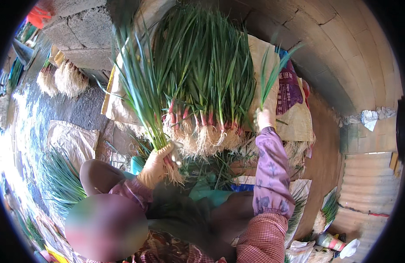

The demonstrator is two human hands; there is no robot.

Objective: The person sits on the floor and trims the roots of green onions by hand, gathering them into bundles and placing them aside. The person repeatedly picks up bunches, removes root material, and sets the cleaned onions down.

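Observation:
My gloved left hand [161,163] is closed around a bunch of green garlic [141,108]. The bunch's long leaves point up and away, and its pale roots hang below my fist. Farther right, my gloved right hand [265,119] grips a few green leaves [267,79]; their lower end is hidden in the fist. Between and beyond my hands lies a broad pile of green garlic [205,65], with reddish stems and tangled white roots towards me. The right hand is just beside the pile, over a woven sack [256,59].
Concrete blocks [80,33] stand at the upper left, and a curved wall [337,42] rises at the right. More rooted bundles [70,79] lie on the wet floor. Leafy plants [62,180] are beside my left knee [100,177]. A printed purple sack [289,85] lies right of the pile.

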